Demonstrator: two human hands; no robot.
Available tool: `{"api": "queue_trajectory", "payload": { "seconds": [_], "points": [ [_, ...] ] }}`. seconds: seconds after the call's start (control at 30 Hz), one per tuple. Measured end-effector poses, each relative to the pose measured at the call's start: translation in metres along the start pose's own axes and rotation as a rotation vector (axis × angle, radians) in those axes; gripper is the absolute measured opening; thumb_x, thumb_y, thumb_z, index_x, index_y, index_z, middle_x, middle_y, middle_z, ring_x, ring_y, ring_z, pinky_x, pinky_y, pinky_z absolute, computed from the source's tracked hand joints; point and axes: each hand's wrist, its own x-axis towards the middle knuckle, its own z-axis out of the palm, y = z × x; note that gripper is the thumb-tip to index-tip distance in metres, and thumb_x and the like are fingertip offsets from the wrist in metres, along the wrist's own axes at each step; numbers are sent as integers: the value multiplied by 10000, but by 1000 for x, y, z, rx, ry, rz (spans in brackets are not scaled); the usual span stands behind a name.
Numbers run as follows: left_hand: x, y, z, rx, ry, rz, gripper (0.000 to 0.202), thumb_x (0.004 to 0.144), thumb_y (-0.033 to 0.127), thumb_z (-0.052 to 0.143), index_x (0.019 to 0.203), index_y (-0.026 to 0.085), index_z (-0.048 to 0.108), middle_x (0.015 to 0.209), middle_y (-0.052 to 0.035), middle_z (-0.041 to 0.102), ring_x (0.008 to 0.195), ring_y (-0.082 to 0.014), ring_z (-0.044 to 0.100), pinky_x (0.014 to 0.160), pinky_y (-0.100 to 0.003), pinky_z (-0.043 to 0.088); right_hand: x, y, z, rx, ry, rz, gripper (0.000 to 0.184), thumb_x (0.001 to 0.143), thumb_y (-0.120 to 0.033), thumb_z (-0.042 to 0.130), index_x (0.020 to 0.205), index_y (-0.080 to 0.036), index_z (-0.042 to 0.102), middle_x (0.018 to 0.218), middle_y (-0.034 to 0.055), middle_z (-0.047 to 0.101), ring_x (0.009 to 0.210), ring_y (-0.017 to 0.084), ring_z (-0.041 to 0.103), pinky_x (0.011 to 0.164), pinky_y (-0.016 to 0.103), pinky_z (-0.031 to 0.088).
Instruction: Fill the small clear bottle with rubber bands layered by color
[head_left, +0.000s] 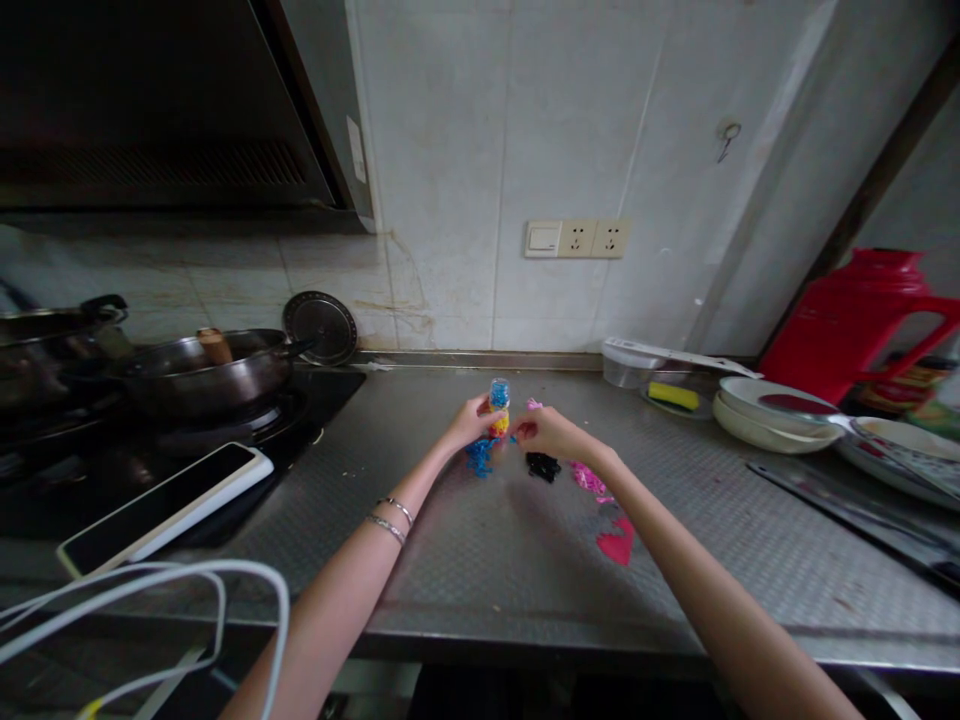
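My left hand (pixel 472 420) is wrapped round a small clear jar (pixel 499 398), which stands upright on the metal counter. Inside the jar are coloured layers: blue on top, yellow below, red near the bottom. Just right of the jar, my right hand (pixel 546 434) is closed in a pinch, with a tiny blue strand at its fingertips. A pile of blue strands (pixel 480 458) lies below the jar. Under my right hand is a black pile (pixel 541 466), and a pink pile (pixel 589 480) sits beside my right wrist. A flat pinkish-red piece (pixel 616 542) lies near my right forearm, which partly covers it.
On the left are a stove with a metal pan (pixel 202 375) and a white device (pixel 165 505) with cables. A yellow sponge (pixel 673 397), stacked bowls (pixel 772 425), a red thermos jug (pixel 847 325) and a long dark blade-like object (pixel 847 515) are on the right.
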Motion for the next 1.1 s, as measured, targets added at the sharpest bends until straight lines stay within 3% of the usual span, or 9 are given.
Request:
{"api": "queue_trajectory", "payload": {
  "seconds": [0.2, 0.3, 0.53, 0.73, 0.83, 0.93, 1.1],
  "points": [
    [-2, 6, -1, 60, 4, 3, 312, 705, 245, 586, 991, 123, 566, 966, -82, 634, 869, -165, 583, 805, -301, 433, 38, -9, -56, -21, 266, -28, 253, 635, -125, 502, 819, -119, 676, 713, 30, 644, 623, 107, 538, 585, 198, 404],
    [-2, 6, -1, 77, 9, 5, 269, 711, 249, 578, 950, 126, 572, 938, -78, 640, 856, -161, 586, 798, -299, 435, 56, -14, -66, -128, 244, -56, 233, 643, -104, 506, 791, -119, 685, 711, 38, 651, 626, 110, 543, 598, 203, 407],
    [-1, 1, 0, 74, 0, 24, 252, 713, 241, 576, 939, 129, 562, 947, -82, 635, 866, -158, 583, 816, -302, 427, 78, -12, -51, -183, 156, -64, 240, 660, -67, 521, 832, -132, 676, 761, 42, 666, 651, 102, 561, 622, 192, 420],
    [0, 0, 0, 75, 2, 9, 264, 709, 243, 580, 949, 134, 563, 974, -85, 633, 895, -160, 579, 837, -307, 417, 73, -8, -44, -140, 216, -95, 172, 716, -223, 553, 805, -132, 669, 748, 39, 661, 647, 111, 554, 600, 200, 401],
    [1, -1, 0, 51, 9, -9, 274, 700, 243, 590, 949, 132, 565, 975, -89, 636, 896, -161, 582, 842, -310, 414, 65, -9, -42, -145, 263, -87, 324, 798, -365, 453, 747, -122, 663, 712, 46, 652, 627, 121, 546, 591, 214, 382],
    [2, -3, 1, 19, 7, -19, 291, 694, 237, 595, 962, 131, 560, 985, -93, 633, 899, -162, 582, 843, -312, 414, 59, -11, -41, -128, 274, -46, 449, 864, -407, 311, 746, -126, 640, 734, 55, 651, 657, 127, 556, 617, 216, 379],
    [1, -2, 1, 21, 5, -16, 310, 696, 233, 592, 988, 137, 554, 998, -85, 627, 909, -169, 576, 850, -325, 410, 59, -15, -44, -202, 189, 1, 437, 898, -401, 227, 906, -140, 578, 836, 79, 644, 755, 150, 572, 688, 228, 382]
  ]
}}
